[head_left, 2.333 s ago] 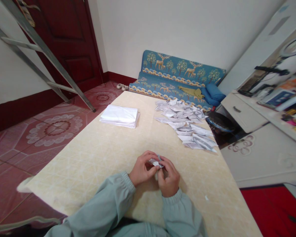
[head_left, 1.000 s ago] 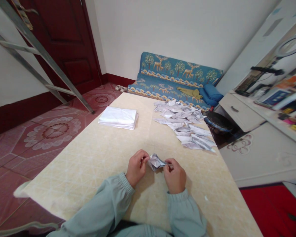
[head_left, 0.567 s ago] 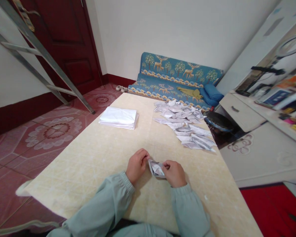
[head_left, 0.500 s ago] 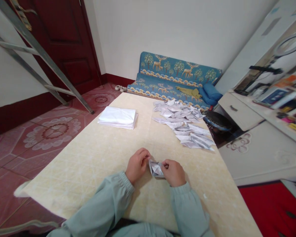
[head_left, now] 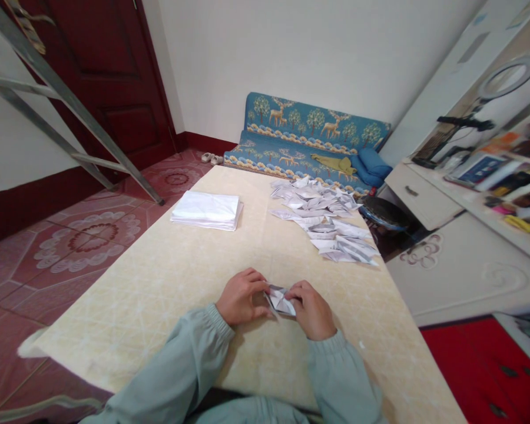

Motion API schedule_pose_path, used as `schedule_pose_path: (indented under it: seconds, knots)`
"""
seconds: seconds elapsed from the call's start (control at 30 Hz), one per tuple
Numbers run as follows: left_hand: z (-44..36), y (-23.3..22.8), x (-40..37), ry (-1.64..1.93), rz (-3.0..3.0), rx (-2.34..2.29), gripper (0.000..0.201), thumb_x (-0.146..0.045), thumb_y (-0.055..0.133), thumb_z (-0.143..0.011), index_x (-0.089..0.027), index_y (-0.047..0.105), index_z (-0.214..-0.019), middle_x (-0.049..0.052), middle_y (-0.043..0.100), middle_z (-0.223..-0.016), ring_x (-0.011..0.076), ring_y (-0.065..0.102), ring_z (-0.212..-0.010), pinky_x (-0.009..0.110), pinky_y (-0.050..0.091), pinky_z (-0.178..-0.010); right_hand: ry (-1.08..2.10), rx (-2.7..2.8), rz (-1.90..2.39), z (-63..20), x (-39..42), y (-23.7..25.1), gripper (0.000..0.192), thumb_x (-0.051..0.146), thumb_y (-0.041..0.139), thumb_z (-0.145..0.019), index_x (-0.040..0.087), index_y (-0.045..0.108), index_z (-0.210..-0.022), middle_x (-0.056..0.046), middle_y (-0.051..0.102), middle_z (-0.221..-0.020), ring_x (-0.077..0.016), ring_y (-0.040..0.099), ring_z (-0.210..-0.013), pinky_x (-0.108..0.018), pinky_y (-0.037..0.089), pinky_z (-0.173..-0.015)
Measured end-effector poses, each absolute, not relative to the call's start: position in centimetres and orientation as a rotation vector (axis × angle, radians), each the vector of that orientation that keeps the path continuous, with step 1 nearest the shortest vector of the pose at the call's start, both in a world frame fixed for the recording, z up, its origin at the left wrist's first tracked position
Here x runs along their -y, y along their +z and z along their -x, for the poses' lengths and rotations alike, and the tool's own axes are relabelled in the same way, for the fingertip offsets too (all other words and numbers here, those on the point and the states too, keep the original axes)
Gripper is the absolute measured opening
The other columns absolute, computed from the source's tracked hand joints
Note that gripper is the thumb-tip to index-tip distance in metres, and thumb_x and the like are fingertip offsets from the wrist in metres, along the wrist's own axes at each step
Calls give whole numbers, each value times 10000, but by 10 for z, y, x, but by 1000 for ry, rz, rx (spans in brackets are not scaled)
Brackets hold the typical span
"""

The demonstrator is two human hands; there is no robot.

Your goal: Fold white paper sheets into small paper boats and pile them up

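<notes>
Between my hands, low over the near middle of the table, is a small folded paper (head_left: 281,302) with grey and white faces. My left hand (head_left: 244,296) grips its left end, thumb below and fingers above. The right end is pinched by my right hand (head_left: 311,308), whose fingertips rest on the paper's upper folds. Farther off on the right lies a loose heap of folded paper pieces (head_left: 322,218), pointed and grey-white. A neat stack of white paper sheets (head_left: 206,209) lies at the far left of the table.
A pale yellow patterned cloth covers the table (head_left: 159,294). Beyond it stands a blue sofa (head_left: 291,141) with deer print. A metal ladder (head_left: 83,112) leans at the left by a dark red door (head_left: 110,70). A cluttered white desk (head_left: 459,235) stands on the right.
My left thumb has dropped from the paper's upper corner to its lower edge, and the fingers have spread a little. The paper looks flatter now. The view has shifted slightly.
</notes>
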State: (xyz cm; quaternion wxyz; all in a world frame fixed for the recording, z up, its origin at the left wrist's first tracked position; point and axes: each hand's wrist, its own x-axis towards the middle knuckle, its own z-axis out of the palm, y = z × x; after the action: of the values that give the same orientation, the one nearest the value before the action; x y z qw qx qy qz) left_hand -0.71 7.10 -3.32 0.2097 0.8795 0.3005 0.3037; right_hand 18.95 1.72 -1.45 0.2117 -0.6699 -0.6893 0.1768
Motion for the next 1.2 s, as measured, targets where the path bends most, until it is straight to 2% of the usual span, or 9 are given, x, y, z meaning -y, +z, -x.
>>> schedule_pose_path:
  seconds: [0.1, 0.23, 0.4, 0.5, 0.77, 0.93, 1.03, 1.2]
  knots:
    - [8, -37, -75, 837, -2446, -799, 419, -529, 718, -595, -235, 674, -890, 67, 629, -884, 215, 542, -856, 328, 437, -757, 500, 1984, 1897, -190, -13, -9, 136, 212, 633, -701, 248, 682, -822, -5, 607, -917, -163, 594, -847, -244, 426, -717]
    - [6, -40, -75, 834, -2438, -829, 268, -447, 684, -684, -234, 673, -846, 58, 628, -861, 199, 547, -842, 309, 434, -742, 367, 2101, 1900, -181, -9, -4, 258, 270, 727, -618, 233, 669, -867, -25, 596, -953, -181, 587, -847, -260, 422, -722]
    - [4, -40, -73, 871, -2389, -939, 247, -454, 654, -710, -215, 668, -773, 59, 628, -842, 193, 557, -814, 299, 439, -711, 298, 2048, 1930, -175, -9, -10, 146, 216, 640, -720, 240, 660, -863, -23, 605, -952, -172, 592, -842, -252, 418, -714]
    - [2, -41, -71, 910, -2349, -936, 249, -448, 668, -697, -204, 666, -748, 63, 640, -846, 193, 569, -809, 296, 444, -712, 280, 1998, 1930, -175, -12, -13, 140, 148, 566, -758, 228, 656, -830, -22, 621, -937, -162, 598, -829, -241, 415, -709]
    - [-1, -43, -67, 902, -2172, -1004, 266, -386, 704, -661, -185, 667, -831, 29, 645, -704, 160, 581, -656, 260, 446, -625, 468, 1825, 1833, -172, -14, -17, 147, 138, 533, -761, 221, 654, -744, -7, 639, -807, -153, 596, -781, -233, 432, -702]
    - [-1, -38, -66, 909, -2231, -858, 146, -246, 642, -712, -223, 687, -849, 41, 666, -806, 173, 597, -788, 273, 462, -715, 423, 1913, 1720, -170, -10, -16, 148, 149, 557, -766, 225, 683, -782, -29, 619, -963, -163, 575, -897, -260, 428, -793]
    - [-1, -36, -64, 878, -2298, -850, 147, -217, 634, -705, -238, 692, -839, 48, 656, -894, 185, 589, -855, 297, 467, -757, 389, 2018, 1742, -169, -7, -15, 120, 207, 614, -755, 254, 703, -820, -31, 596, -986, -180, 558, -930, -289, 416, -822]
    - [5, -32, -62, 899, -2338, -840, 410, -377, 735, -610, -240, 659, -988, 96, 552, -1169, 232, 550, -986, 359, 466, -835, 244, 2080, 1881, -164, -7, -12, 91, 233, 607, -776, 248, 697, -779, -41, 589, -910, -191, 552, -876, -300, 405, -762]
